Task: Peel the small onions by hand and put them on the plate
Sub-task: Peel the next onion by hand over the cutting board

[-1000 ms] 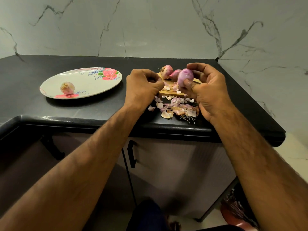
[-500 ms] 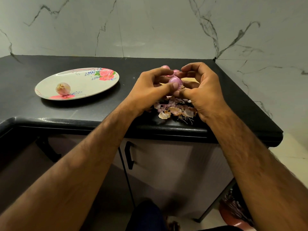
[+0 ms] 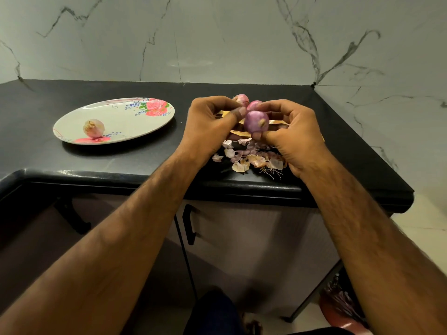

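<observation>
So, onion (image 3: 256, 124): purple, held over peels (image 3: 251, 158) on counter (image 3: 96, 163).
R hand (image 3: 294, 139): thumb + fingers grip it.
L hand (image 3: 208, 128): fingertips pinch its upper side.
Plate (image 3: 125, 117): well left, one peeled onion (image 3: 93, 128) on it.

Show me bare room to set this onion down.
Most of the plate is bare, from the peeled onion at its left end to the rose print. Bare counter lies behind the plate to the wall, and in front of it to the edge. Crowded: the peel pile beneath the left hand and right hand, and unpeeled onions behind the held onion.
</observation>
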